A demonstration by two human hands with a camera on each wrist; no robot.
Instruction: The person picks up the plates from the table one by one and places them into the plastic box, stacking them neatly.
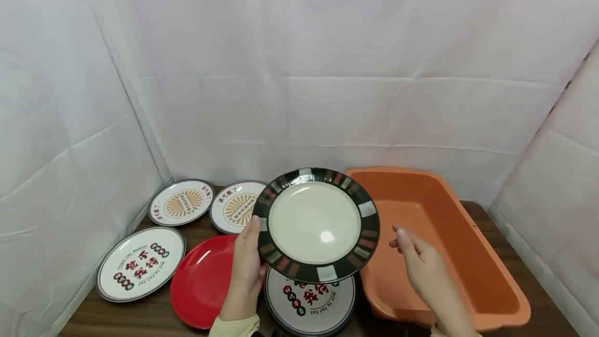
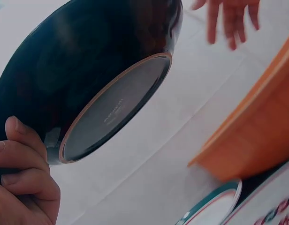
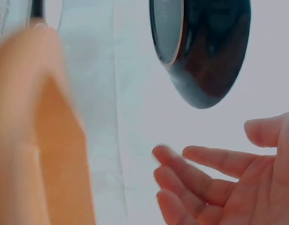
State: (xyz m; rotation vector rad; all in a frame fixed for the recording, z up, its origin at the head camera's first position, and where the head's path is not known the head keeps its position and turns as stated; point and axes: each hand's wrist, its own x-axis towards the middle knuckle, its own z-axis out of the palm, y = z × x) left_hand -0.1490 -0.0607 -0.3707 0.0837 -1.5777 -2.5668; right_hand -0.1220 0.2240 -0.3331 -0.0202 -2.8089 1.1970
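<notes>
The plate (image 1: 315, 224) is round, with a cream centre and a black rim set with red, grey and white blocks — its underside is glossy black around a grey foot. It is tilted, face toward the person, held above the counter (image 1: 154, 316) beside the orange tub (image 1: 491, 280). The left hand (image 1: 245, 269) grips its left edge; the right hand (image 1: 418, 267) hovers just beside it — fingers loose, empty.

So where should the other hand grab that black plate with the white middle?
Probably the right rim of the plate, coming in from the right. The left hand grips only the left edge, the plate is tilted up off the table, and the open right hand is beside that free rim, not touching it.
</notes>
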